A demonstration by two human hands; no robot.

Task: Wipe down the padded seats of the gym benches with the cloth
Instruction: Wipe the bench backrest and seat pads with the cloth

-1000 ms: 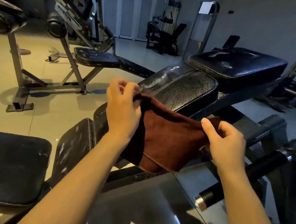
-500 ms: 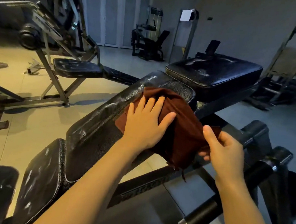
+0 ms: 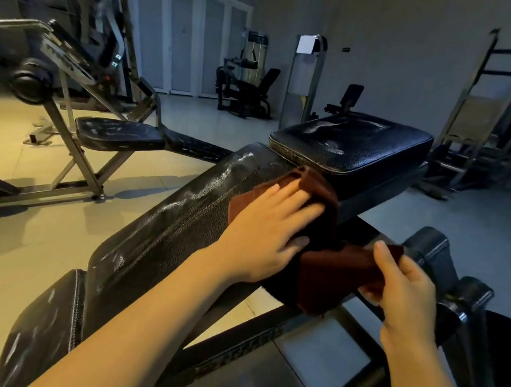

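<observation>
L hand (image 3: 271,224) is now lying flat w/ fingers straight, pressing the dark reddish-brown cloth (image 3: 315,227) onto the upper end of the long black textured-leather bench pad (image 3: 167,226); a sec ago it was pinching the cloth's edge in the air, so the wipe proper is just getting going. R hand (image 3: 399,282) is pinching the cloth's trailing corner, which is hanging off the pad's right edge, same grip as before. Cloth is sitting just below the squarer black cushion (image 3: 351,148), close to its front edge. Rest of the long pad, lower pad (image 3: 45,323) & grey-framed bench (image 3: 116,132) across the tiled floor are prob. still needing wiping.
</observation>
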